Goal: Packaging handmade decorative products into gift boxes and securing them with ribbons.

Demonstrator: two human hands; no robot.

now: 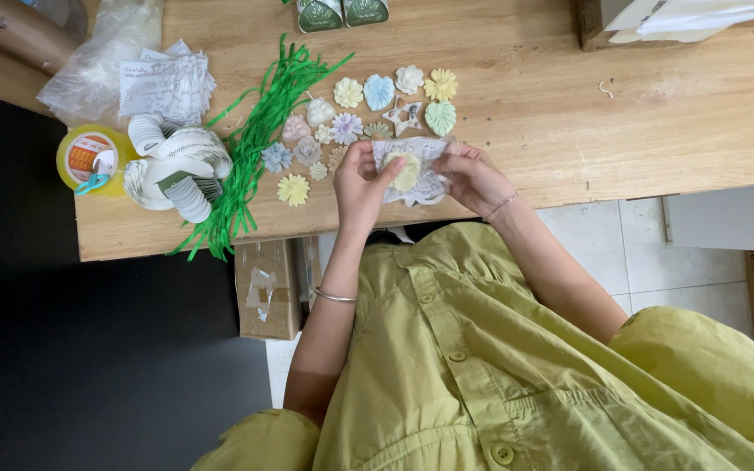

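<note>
My left hand (361, 181) and my right hand (473, 179) together hold a small clear plastic bag (412, 167) over the front edge of the wooden table (621, 113). A pale yellow flower-shaped piece (407, 172) sits inside the bag, under my left thumb. Just beyond the hands lie several small pastel pieces shaped as flowers, shells and leaves (364, 109), among them a white star (405, 116) and a yellow flower (293, 189).
Green paper shreds (255, 148) lie left of the pieces. Further left are coils of round white stickers (176, 166), a yellow tape dispenser (89, 159), printed slips (166, 85) and a plastic bag (98, 52). Cardboard boxes (268, 288) stand under the table.
</note>
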